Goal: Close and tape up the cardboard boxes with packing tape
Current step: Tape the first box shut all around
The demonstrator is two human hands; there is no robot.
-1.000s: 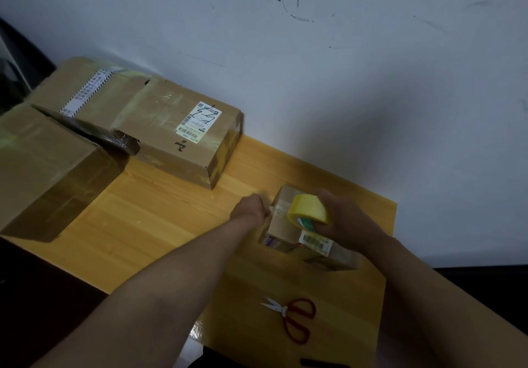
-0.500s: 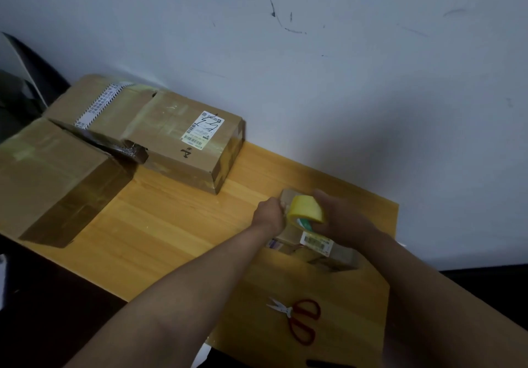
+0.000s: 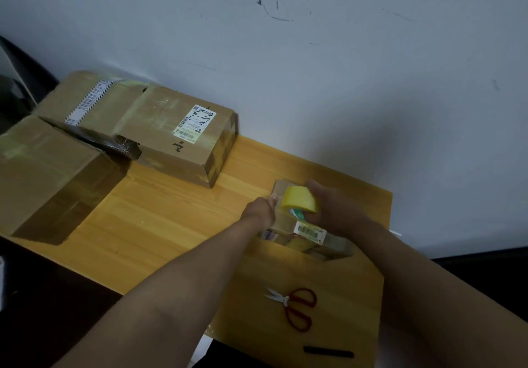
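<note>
A small cardboard box (image 3: 310,231) with a barcode label lies near the right end of the wooden table (image 3: 160,219). My right hand (image 3: 333,210) grips a yellow roll of packing tape (image 3: 298,199) on top of the box. My left hand (image 3: 261,209) is at the box's left edge, fingers curled against it right beside the roll; whether it pinches the tape end is hidden.
Red-handled scissors (image 3: 294,306) lie on the table in front of the small box. A labelled box (image 3: 183,136) stands by the wall, with two larger taped boxes (image 3: 48,173) to the left. A dark strip (image 3: 328,352) lies at the table's near edge.
My left hand has moved right along the box's left edge until it is close beside the tape roll. The right hand and roll stay on the box top.
</note>
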